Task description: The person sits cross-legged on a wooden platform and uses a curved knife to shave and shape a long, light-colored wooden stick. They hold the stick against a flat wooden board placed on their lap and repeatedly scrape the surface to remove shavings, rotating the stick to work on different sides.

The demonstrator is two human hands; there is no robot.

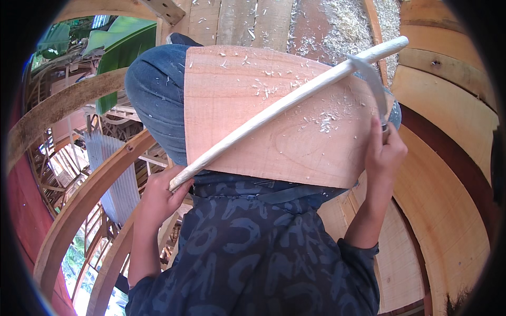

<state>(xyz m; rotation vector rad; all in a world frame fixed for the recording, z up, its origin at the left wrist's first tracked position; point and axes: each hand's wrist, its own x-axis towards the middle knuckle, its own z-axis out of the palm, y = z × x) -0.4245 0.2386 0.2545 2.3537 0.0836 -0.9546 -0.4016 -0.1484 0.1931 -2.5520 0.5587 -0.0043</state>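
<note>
Left hand [158, 195]: fingers curled tight round the butt of the adze handle [274, 108]. Right hand [385, 152]: fingers pinching the blade [375, 87] tip at the board's [237, 131] right edge, forearm raised. Handle pale, lying diagonally across the board. Board reddish, chip-strewn, resting on the lap.

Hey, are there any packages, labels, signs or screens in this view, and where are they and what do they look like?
None in view: only the wooden board on the lap, the pale-handled adze held across it by the left hand and the right hand, wood chips, and curved timber ribs around.
</note>
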